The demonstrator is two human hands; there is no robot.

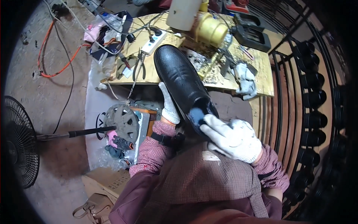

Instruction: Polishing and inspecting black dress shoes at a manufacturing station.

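Closest to us, our right hand (233,138) in a white knit glove grips the heel end of a black leather shoe (182,84), fingers curled over the back rim at the blue lining. Our left hand (169,106), also gloved, is mostly hidden under the shoe; it cups the sole from the left side, thumb side up along the edge, so it is closed on the shoe too. The shoe sits in the air between both hands, tilted, toe pointing away and overlapping the near edge of the wooden workbench (261,80). Below left of the hands, a grey round metal part (121,121) lies on a white sheet beside some clutter, near a cardboard box (108,179). A fan (16,145) stands at the far left on bare concrete floor, which leaves open room there. On the bench: pliers (138,67), a white power strip (156,42), a yellow machine housing (210,28), a rag (244,80) near the front edge. An orange cable (56,56) loops on the floor. Right side is tight: a black metal rack (298,97) of dark shoes runs close along our arm.
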